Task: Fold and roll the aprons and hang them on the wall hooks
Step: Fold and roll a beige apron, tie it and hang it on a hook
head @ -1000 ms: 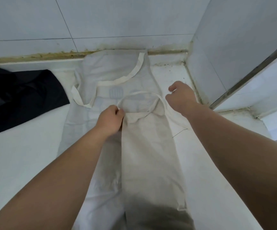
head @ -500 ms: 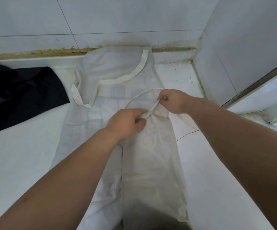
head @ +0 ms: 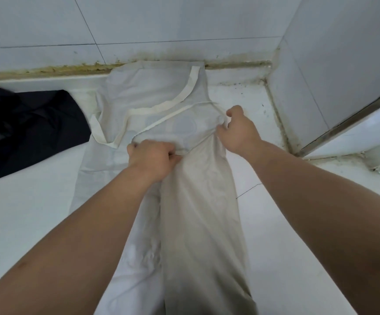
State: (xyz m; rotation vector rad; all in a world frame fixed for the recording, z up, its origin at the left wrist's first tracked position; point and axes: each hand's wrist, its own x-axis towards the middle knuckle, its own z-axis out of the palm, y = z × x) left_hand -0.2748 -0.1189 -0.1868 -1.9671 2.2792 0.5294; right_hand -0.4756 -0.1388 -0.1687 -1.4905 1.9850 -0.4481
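Two hands, both clamped on the pale apron (head: 198,201). Left hand (head: 150,158) has its fingers curled, pinching the folded panel's top edge at centre. Right hand (head: 236,130) grips the same edge toward 1 o'clock. Half a sec ago they sat close together; now they're spread, tautening it. Lengthwise fold prob. nearly set, no rolling yet. Apron lies on the bench (head: 25,223), top at 12. Dark cloth (head: 25,133) at 9. No containers visible.

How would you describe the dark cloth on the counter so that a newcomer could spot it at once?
Start at the white counter that runs along the tiled wall. Pale aprons lie spread in its middle; the dark cloth lies bunched to their left, at the frame's edge. It is the only black fabric among white things.
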